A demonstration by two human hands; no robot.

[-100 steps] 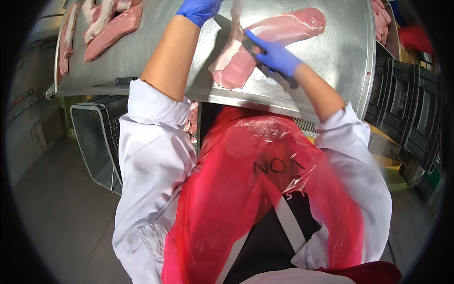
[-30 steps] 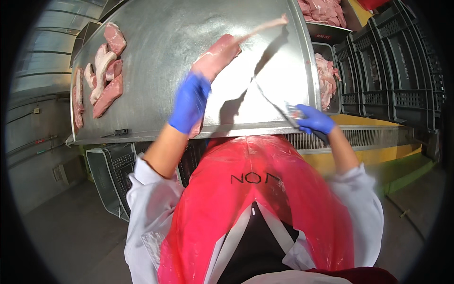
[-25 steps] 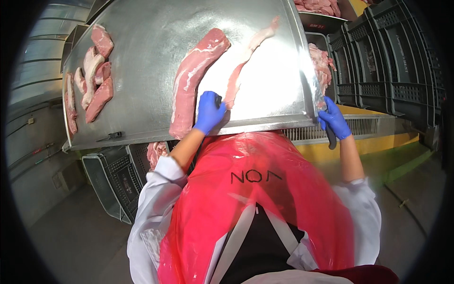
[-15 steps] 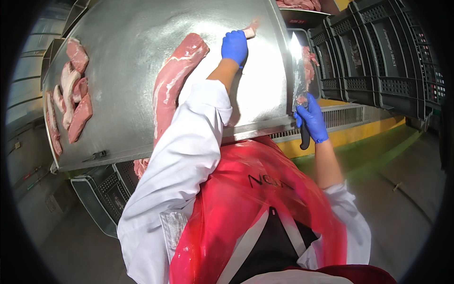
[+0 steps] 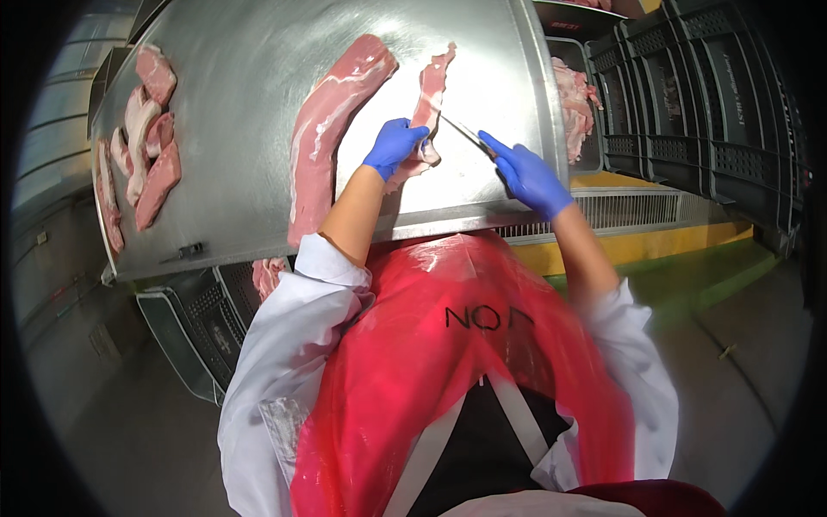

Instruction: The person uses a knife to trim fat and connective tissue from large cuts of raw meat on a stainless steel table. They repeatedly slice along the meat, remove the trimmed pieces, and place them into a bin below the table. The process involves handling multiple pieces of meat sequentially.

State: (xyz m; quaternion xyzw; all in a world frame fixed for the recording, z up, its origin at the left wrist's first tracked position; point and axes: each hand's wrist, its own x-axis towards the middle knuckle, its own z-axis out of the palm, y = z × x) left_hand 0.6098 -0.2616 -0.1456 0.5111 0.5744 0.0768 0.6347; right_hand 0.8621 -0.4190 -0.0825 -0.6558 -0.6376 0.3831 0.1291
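A narrow strip of raw meat (image 5: 432,84) lies on the steel table, and my blue-gloved left hand (image 5: 397,147) is closed on its near part. In my blue-gloved right hand (image 5: 530,178) is a knife (image 5: 465,131), its blade slanting up and left so that the tip reaches the strip's right edge. Left of the strip lies a long piece of meat (image 5: 327,129), untouched by either hand. My right hand hides most of the knife's handle.
Several smaller meat pieces (image 5: 151,129) lie along the left side of the steel table (image 5: 224,112). Beyond its right edge a container holds trimmings (image 5: 574,108), beside stacked dark crates (image 5: 680,103). Another crate (image 5: 185,332) stands below the table's front edge at left.
My left hand has come back toward me and now grips the strip. My right hand has brought the knife from the table's right edge left over the table to the strip.
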